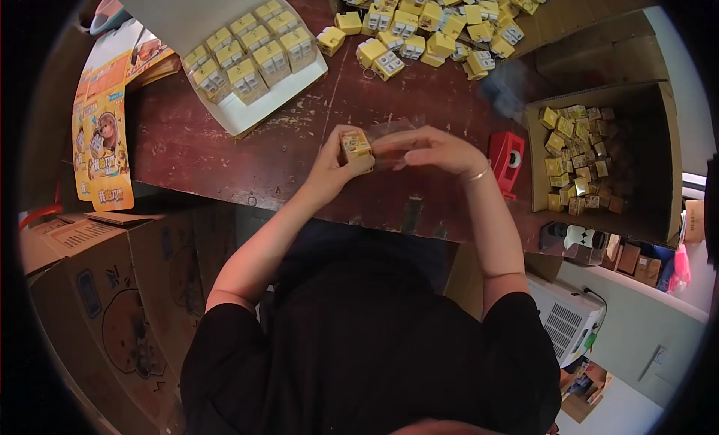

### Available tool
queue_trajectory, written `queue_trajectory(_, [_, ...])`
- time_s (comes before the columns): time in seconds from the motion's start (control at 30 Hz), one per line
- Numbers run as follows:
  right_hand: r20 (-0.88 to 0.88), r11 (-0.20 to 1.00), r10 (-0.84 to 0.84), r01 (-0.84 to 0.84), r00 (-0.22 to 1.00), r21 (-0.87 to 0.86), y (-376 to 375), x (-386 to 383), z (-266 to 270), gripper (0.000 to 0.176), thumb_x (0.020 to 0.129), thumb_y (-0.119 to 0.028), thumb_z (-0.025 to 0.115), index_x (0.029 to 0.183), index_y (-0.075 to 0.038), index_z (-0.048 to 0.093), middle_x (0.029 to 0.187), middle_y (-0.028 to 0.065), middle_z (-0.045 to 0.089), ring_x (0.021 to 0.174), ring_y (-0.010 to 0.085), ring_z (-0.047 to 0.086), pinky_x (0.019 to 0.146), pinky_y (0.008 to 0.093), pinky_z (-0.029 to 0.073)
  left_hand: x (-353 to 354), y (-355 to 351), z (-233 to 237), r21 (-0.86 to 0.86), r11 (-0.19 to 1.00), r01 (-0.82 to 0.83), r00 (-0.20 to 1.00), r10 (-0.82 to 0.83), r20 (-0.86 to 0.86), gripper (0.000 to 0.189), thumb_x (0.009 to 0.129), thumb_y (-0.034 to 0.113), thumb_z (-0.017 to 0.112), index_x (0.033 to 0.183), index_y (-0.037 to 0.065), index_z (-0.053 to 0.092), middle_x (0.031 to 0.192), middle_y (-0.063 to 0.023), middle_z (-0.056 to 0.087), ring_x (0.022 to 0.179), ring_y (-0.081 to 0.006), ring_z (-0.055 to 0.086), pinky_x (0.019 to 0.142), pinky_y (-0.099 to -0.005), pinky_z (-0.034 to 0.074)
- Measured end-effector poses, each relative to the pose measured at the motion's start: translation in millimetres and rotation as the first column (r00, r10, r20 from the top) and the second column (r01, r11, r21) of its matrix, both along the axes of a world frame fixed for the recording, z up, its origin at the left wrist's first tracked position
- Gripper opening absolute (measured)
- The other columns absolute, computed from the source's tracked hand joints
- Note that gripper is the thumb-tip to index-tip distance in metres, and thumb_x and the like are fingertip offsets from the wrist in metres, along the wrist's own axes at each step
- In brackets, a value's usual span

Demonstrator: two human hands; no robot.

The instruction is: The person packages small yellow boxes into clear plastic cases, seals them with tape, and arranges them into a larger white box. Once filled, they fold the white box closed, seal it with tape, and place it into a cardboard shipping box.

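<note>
Near the middle of the dark red table (299,158), my left hand (338,164) is wrapped round a small yellow printed box (356,144). My right hand (434,149) is just to the right of it, palm down, fingers stretched toward the box. Clear plastic film (393,129) shows behind and below the right fingers; whether they pinch it is hard to make out. At the upper left, a white open carton (251,120) holds rows of yellow boxes. Loose yellow and white pieces (442,44) are heaped at the top.
A cardboard box (669,165) of small yellow boxes stands at the right, beside a red tape dispenser (507,162). Printed orange sheets (112,154) overhang the table's left edge. Large cartons (112,300) stand at the lower left, and a white appliance (565,319) at the lower right.
</note>
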State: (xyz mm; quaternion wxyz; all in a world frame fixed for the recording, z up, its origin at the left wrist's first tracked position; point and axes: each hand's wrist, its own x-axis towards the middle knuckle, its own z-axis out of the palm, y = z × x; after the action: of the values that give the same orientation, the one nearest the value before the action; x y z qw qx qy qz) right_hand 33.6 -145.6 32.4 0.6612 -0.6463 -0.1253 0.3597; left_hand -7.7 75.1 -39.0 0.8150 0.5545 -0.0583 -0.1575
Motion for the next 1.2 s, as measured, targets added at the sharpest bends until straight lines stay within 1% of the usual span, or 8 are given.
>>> queue_trajectory(0.03, [-0.09,0.984,0.159,-0.165,0.983,-0.066,-5.8,19.1,2.7,0.023,0.087,-0.017,0.06,0.099,0.0,0.07,0.102,0.0083,0.068,0.094,0.014,0.063,0.074,0.0291,0.053,0.7,10.3,-1.8,0.129,0.988,0.086,0.996,-0.083,-0.034,0.04,0.081,0.013,0.07,0.114,0.005,0.048,0.101,-0.0031,0.057,0.094,-0.0098,0.055,0.083,-0.0255,0.045])
queue_trajectory(0.17, [0.36,0.724,-0.141,0.344,0.922,-0.598,1.5,93.6,-39.2,0.029,0.081,-0.027,0.068,0.091,0.0,0.067,0.096,0.0137,0.067,0.093,0.0193,0.064,0.072,0.03,0.052,5.3,39.7,-15.9,-0.145,0.989,-0.033,0.903,-0.033,-0.427,0.036,0.084,0.017,0.064,0.114,0.004,0.049,0.106,-0.0082,0.061,0.097,-0.0173,0.06,0.084,-0.0311,0.049])
queue_trajectory(0.23, [0.888,0.62,0.032,0.688,0.459,-0.378,16.7,108.3,-71.1,0.041,0.079,-0.027,0.071,0.105,0.001,0.059,0.107,0.0157,0.062,0.099,0.0273,0.061,0.081,0.0341,0.05,1.6,45.8,-13.9,-0.289,0.957,-0.029,0.879,-0.113,-0.464,0.037,0.086,0.018,0.06,0.118,0.004,0.048,0.107,-0.0096,0.06,0.098,-0.02,0.06,0.085,-0.035,0.05])
queue_trajectory(0.37, [0.828,0.749,0.174,0.473,0.533,-0.463,8.9,101.5,-85.2,0.052,0.073,-0.018,0.076,0.118,-0.005,0.054,0.115,0.0171,0.058,0.108,0.032,0.056,0.093,0.0359,0.045,3.2,59.3,-1.0,-0.578,0.816,0.017,0.823,-0.339,-0.455,0.045,0.089,0.019,0.051,0.132,0.008,0.041,0.114,-0.012,0.057,0.101,-0.0268,0.06,0.087,-0.0471,0.051])
queue_trajectory(0.5, [0.794,0.774,0.343,0.329,0.502,-0.542,-1.6,49.5,-55.4,0.05,0.073,-0.012,0.073,0.119,-0.008,0.053,0.116,0.0149,0.057,0.11,0.0316,0.054,0.093,0.0362,0.044,9.0,64.8,-2.7,-0.53,0.843,0.092,0.837,-0.354,-0.417,0.049,0.092,0.027,0.051,0.136,0.012,0.04,0.112,-0.0085,0.057,0.102,-0.0237,0.06,0.084,-0.0445,0.052])
queue_trajectory(0.6, [0.827,0.62,0.196,0.587,0.527,-0.521,7.0,21.1,-46.4,0.048,0.072,-0.008,0.072,0.117,-0.008,0.053,0.115,0.0138,0.057,0.11,0.0298,0.054,0.091,0.0366,0.045,14.2,53.0,-7.1,-0.423,0.895,0.144,0.856,-0.327,-0.4,0.047,0.093,0.035,0.054,0.131,0.011,0.044,0.108,-0.0051,0.056,0.098,-0.0194,0.061,0.08,-0.0418,0.054])
queue_trajectory(0.87, [0.567,0.723,0.18,0.283,0.804,-0.631,-9.8,1.2,-6.9,0.048,0.07,-0.005,0.07,0.116,-0.007,0.054,0.103,0.01,0.06,0.09,0.0268,0.062,0.077,0.0332,0.049,30.2,38.7,6.3,-0.023,0.974,0.224,0.938,-0.222,-0.265,0.03,0.09,0.028,0.059,0.112,0.007,0.057,0.088,0.001,0.051,0.081,-0.0072,0.053,0.072,-0.0201,0.043])
queue_trajectory(1.2, [0.775,0.794,0.265,0.326,0.574,-0.513,-16.4,-3.0,76.1,0.044,0.069,0.006,0.065,0.11,-0.009,0.059,0.106,0.0043,0.056,0.09,0.0169,0.058,0.068,0.0265,0.048,30.2,3.1,11.6,0.41,0.82,0.4,0.899,-0.438,0.0,0.041,0.074,0.02,0.073,0.108,0.006,0.055,0.094,0.0002,0.05,0.085,-0.0091,0.051,0.076,-0.0241,0.043])
